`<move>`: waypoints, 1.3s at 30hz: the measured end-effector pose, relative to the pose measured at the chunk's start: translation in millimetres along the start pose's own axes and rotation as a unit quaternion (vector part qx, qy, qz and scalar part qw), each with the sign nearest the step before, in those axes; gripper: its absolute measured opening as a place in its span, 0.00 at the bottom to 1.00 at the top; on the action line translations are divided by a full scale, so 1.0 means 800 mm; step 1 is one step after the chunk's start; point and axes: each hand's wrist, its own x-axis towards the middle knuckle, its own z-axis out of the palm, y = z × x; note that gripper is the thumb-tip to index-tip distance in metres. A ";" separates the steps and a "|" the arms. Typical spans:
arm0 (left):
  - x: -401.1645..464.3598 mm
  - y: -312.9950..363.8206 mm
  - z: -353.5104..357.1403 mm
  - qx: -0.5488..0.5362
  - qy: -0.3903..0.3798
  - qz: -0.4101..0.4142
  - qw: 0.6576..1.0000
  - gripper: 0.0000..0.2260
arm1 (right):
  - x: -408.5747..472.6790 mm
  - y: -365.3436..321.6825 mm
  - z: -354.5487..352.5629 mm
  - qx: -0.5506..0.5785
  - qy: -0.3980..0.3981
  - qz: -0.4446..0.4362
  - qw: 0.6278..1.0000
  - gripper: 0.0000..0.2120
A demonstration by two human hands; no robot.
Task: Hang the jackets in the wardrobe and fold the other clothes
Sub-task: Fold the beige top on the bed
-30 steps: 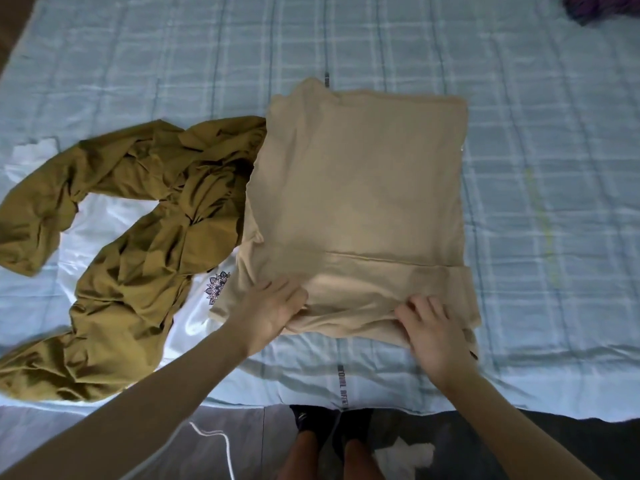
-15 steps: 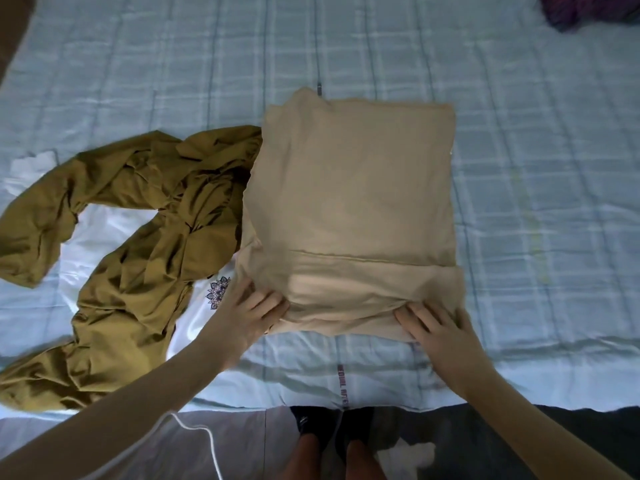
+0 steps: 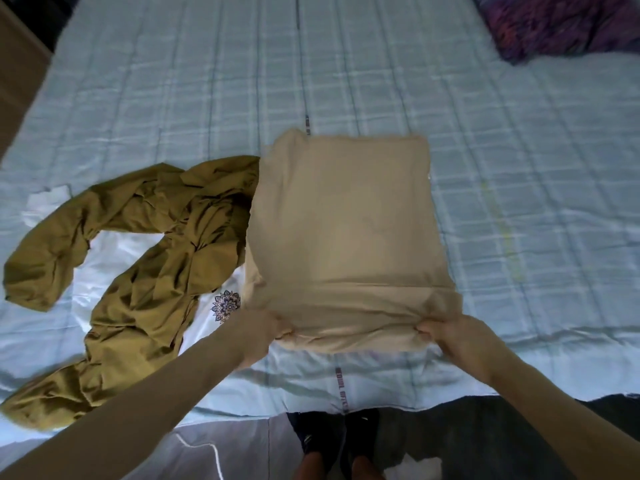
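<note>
A beige garment (image 3: pixel 346 230), folded into a rough rectangle, lies on the light blue checked bed (image 3: pixel 519 202). My left hand (image 3: pixel 258 332) grips its near left corner and my right hand (image 3: pixel 450 336) grips its near right corner; the near edge is bunched and lifted slightly between them. A crumpled olive-green garment (image 3: pixel 138 265) lies to the left, its upper part touching the beige one. Under it lies a white garment (image 3: pixel 221 303) with a dark mandala print.
A purple patterned cloth (image 3: pixel 554 22) sits at the bed's far right corner. A wooden furniture edge (image 3: pixel 17 64) stands at the far left. My feet (image 3: pixel 332 448) stand at the bed's near edge, beside a white cord (image 3: pixel 207 448) on the floor.
My hands went from pressing flat on the beige garment's near edge to gripping its two near corners, bunching the edge. The view has tilted up a little.
</note>
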 end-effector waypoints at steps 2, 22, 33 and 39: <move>-0.014 0.013 0.001 -0.050 -0.043 0.040 0.997 0.25 | -0.024 0.002 0.000 0.015 -0.061 0.005 0.998 0.19; 0.103 -0.058 -0.077 -0.274 -0.030 -0.096 0.956 0.17 | 0.108 0.062 -0.077 0.198 -0.105 0.247 0.943 0.14; 0.157 -0.046 -0.030 -0.048 0.164 -0.179 0.969 0.11 | 0.155 0.053 -0.020 -0.053 0.032 0.301 0.952 0.17; 0.102 -0.019 0.024 -0.061 0.286 0.027 0.956 0.21 | 0.111 -0.005 0.026 -0.031 0.166 0.214 0.962 0.17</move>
